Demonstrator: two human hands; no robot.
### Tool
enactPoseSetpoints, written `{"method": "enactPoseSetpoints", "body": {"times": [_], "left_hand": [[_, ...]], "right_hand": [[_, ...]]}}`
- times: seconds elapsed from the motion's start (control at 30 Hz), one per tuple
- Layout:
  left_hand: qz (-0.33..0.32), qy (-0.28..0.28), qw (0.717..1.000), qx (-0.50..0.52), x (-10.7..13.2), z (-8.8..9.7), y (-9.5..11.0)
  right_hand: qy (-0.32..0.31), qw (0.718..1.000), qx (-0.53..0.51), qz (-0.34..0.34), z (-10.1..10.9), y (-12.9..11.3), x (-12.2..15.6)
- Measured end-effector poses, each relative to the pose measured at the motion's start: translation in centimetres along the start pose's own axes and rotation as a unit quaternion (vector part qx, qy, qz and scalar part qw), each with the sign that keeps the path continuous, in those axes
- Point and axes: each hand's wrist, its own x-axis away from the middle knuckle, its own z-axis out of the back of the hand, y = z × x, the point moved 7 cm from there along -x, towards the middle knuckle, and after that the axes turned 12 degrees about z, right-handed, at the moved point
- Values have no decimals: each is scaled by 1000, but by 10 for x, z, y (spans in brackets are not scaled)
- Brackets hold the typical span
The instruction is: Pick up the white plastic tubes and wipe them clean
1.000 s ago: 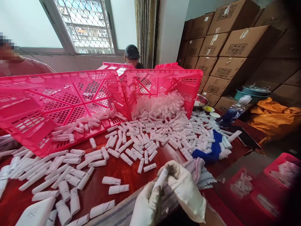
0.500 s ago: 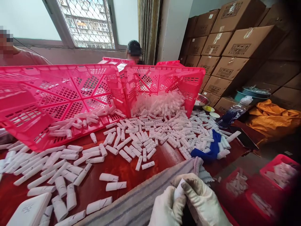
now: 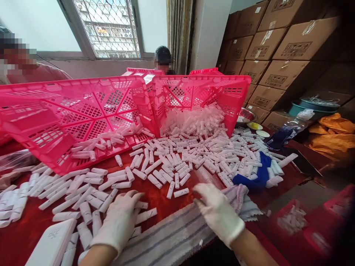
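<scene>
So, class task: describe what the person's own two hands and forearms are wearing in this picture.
Both hands, the left hand and the right hand, wear thin, off-white gloves that fit closely and end at the wrist with a slightly gathered cuff. The gloves show no printing or markings. Beyond the cuffs the forearms are bare, with no sleeves, watch or bands visible.
</scene>
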Motion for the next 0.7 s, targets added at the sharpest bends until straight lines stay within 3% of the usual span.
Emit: {"method": "enactPoseSetpoints", "body": {"times": [0.1,0.17,0.27,0.33,0.4,0.47,0.53,0.7], "left_hand": [[1,-17,995,96,-15,-10,-4],[6,2,991,137,-18,-13,-3],[6,18,977,213,-6,-16,17],[12,-12,950,311,6,-20,39],[23,-61,920,385,18,-25,62],[30,-90,907,411,26,-27,81],[34,-109,901,418,30,-28,91],[73,-126,901,410,31,-31,87]], "right_hand": [[-111,985,120,53,-48,-14,-36],[-107,986,123,45,-58,-12,-42],[-13,994,-107,-19,-45,-6,-36],[34,943,-315,-98,-38,-5,-28],[50,888,-430,-157,-35,-10,-22],[59,864,-470,-170,-31,-15,-21],[69,859,-480,-166,-27,-15,-21],[38,884,-436,-163,-16,-3,-17]]}}
